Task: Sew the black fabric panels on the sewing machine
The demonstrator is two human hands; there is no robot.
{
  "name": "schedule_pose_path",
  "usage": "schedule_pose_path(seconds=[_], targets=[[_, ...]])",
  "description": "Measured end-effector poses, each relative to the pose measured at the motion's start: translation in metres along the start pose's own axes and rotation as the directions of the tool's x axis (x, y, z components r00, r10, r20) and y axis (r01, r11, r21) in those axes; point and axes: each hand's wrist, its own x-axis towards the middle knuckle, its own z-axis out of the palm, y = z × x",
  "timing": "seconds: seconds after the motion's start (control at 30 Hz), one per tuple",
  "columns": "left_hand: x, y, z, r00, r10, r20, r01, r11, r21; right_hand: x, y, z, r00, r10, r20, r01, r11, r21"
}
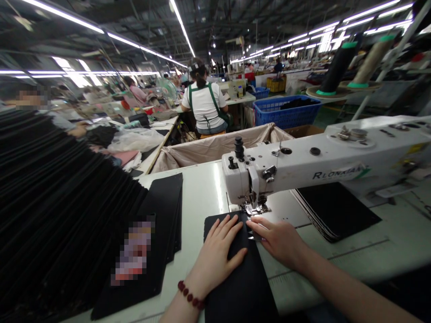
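Observation:
A black fabric panel [235, 287] lies on the sewing table with its far end at the presser foot [256, 209] of a white sewing machine [292, 163]. My left hand [218, 251] rests flat on this panel, fingers spread and pointing at the machine. At the panel's right edge, my right hand [281, 240] has its fingertips close to the presser foot. Thread snips [255, 237] are tucked in the right hand, blades pointing left over the fabric; their handles are hidden by the fingers.
A tall stack of black panels [60, 215] fills the left side, with several more panels [164, 211] beside it. Another black pile [340, 213] lies under the machine arm. Beyond are a cloth-lined bin [215, 148], a blue basket [286, 112], thread cones [338, 67] and a seated person [205, 103].

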Motion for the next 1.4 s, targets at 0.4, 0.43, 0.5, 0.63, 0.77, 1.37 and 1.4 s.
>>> schedule_pose_path(seconds=[0.4,0.43,0.5,0.63,0.77,1.37,1.4], targets=[[-0.0004,0.0003,-0.0021,1.000,0.008,0.001,-0.008,1.000,-0.003,-0.0014,-0.0004,-0.0006,1.000,0.023,0.003,-0.023,0.999,0.039],[-0.0004,0.0003,-0.0020,1.000,0.007,0.001,-0.007,1.000,-0.002,-0.0014,-0.0005,-0.0007,1.000,0.021,0.001,-0.021,0.999,0.040],[-0.0005,0.0004,-0.0018,1.000,0.005,0.003,-0.005,1.000,0.001,-0.0014,-0.0007,-0.0012,1.000,0.017,0.000,-0.017,0.999,0.042],[-0.0009,0.0006,-0.0015,1.000,0.002,0.009,-0.003,1.000,0.006,-0.0010,-0.0010,-0.0025,1.000,0.010,-0.003,-0.010,0.999,0.052],[-0.0010,0.0005,-0.0011,1.000,0.012,-0.008,-0.012,1.000,0.002,-0.0009,-0.0006,-0.0028,1.000,0.013,-0.011,-0.012,0.998,0.061],[-0.0010,-0.0008,-0.0006,1.000,0.000,0.018,-0.001,0.999,0.035,-0.0004,0.0016,0.0003,1.000,0.018,-0.009,-0.018,0.999,0.039],[-0.0009,-0.0008,-0.0007,1.000,0.001,0.014,-0.002,0.999,0.034,-0.0005,0.0015,0.0000,1.000,0.016,-0.010,-0.015,0.999,0.042]])
